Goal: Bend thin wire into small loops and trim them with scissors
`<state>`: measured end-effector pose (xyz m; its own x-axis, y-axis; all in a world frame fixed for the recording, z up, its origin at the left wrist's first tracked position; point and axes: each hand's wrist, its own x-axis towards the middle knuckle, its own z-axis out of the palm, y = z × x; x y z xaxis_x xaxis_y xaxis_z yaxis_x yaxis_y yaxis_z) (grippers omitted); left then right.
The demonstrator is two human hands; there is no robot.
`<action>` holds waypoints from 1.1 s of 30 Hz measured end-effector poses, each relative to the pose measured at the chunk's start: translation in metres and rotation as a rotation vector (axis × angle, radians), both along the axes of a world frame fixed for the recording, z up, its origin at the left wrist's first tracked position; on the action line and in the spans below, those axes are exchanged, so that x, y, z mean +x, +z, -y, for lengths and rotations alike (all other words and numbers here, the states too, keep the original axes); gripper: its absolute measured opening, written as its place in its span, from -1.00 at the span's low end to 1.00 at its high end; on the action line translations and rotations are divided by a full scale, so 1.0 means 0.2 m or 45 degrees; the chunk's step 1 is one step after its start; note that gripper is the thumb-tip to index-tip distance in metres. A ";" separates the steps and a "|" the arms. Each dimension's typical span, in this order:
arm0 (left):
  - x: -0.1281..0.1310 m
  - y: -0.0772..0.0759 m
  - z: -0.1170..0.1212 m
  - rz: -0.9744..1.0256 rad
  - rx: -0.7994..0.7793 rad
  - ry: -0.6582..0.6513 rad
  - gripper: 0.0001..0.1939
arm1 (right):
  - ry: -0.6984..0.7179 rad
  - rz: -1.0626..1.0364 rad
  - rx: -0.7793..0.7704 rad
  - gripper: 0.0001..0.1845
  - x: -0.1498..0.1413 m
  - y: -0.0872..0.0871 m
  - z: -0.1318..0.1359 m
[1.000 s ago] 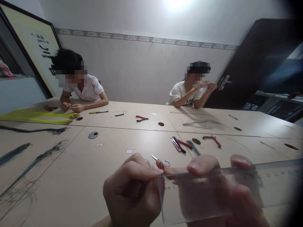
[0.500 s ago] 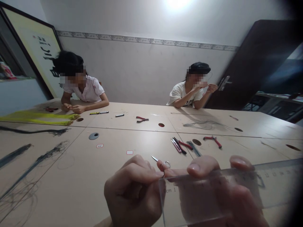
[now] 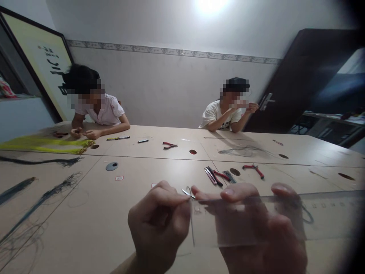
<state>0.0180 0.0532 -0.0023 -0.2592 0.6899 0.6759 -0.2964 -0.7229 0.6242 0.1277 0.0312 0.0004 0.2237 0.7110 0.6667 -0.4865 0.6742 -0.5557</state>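
Note:
My right hand [image 3: 264, 253] grips a clear plastic ruler [image 3: 330, 219] lying across its fingers, with fingertips over the upper edge. By the zero end, my left hand [image 3: 158, 224] is closed in a pinch on a thin dark cord [image 3: 188, 188], which shows as a small loop above the fingertips. A pointed metal blade [image 3: 186, 193] sticks out between the two hands; the rest of that tool is hidden. Through the ruler a grey-green loop [image 3: 308, 216] shows beside my right fingers.
Snips [image 3: 210, 176] and red-handled pliers [image 3: 219, 176] lie ahead, with other pliers [image 3: 253, 170] to the right. Bundles of dark cord [image 3: 42, 199] and yellow strands [image 3: 42, 144] spread at left. Two people [image 3: 97, 110] [image 3: 222, 114] sit across the table.
The ruler has risen and tilted, so its lower edge sits higher. My left hand has shifted slightly up; a cord loop now shows above its fingertips. A metal ring seen earlier is hidden.

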 end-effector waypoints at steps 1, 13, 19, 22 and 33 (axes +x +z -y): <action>-0.01 0.00 -0.02 0.029 -0.010 0.031 -0.78 | -0.072 0.022 0.052 -0.81 0.02 0.01 -0.02; -0.18 0.10 -0.01 0.302 -0.014 0.173 -0.68 | -0.771 1.257 -0.971 -0.51 0.59 -0.19 -0.07; -0.18 0.06 0.00 0.148 -0.151 0.102 -0.75 | -0.535 1.949 -1.470 -0.52 0.71 -0.48 -0.07; -0.17 0.07 -0.01 0.120 -0.113 0.107 -0.77 | -0.556 2.166 -1.509 -0.56 0.73 -0.56 -0.08; -0.14 0.08 0.03 -0.238 -0.176 0.149 -0.81 | -0.881 2.295 -0.920 -0.74 0.61 -0.43 -0.04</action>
